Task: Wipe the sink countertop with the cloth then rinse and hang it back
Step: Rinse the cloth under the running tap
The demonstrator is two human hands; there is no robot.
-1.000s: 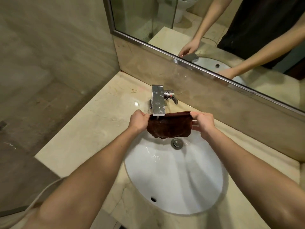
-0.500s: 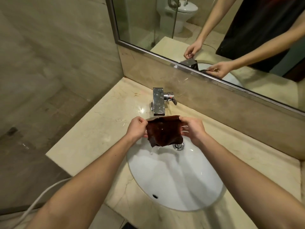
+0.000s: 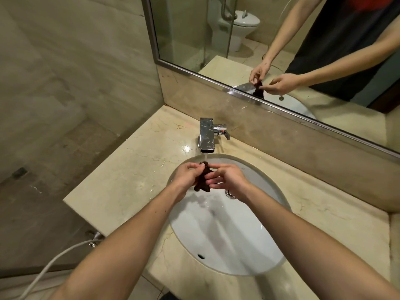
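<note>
We're seeing both hands working over the white basin (image 3: 238, 245), the left hand (image 3: 187, 175) and right hand (image 3: 227, 178) pinching the bunched brown cloth (image 3: 202, 182) between closed fingers, right under the water that's running from the chrome faucet (image 3: 207, 135).

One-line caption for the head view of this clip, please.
Both hands, left and right, bunch a dark brown cloth under the running chrome faucet above the white sink basin.
</note>
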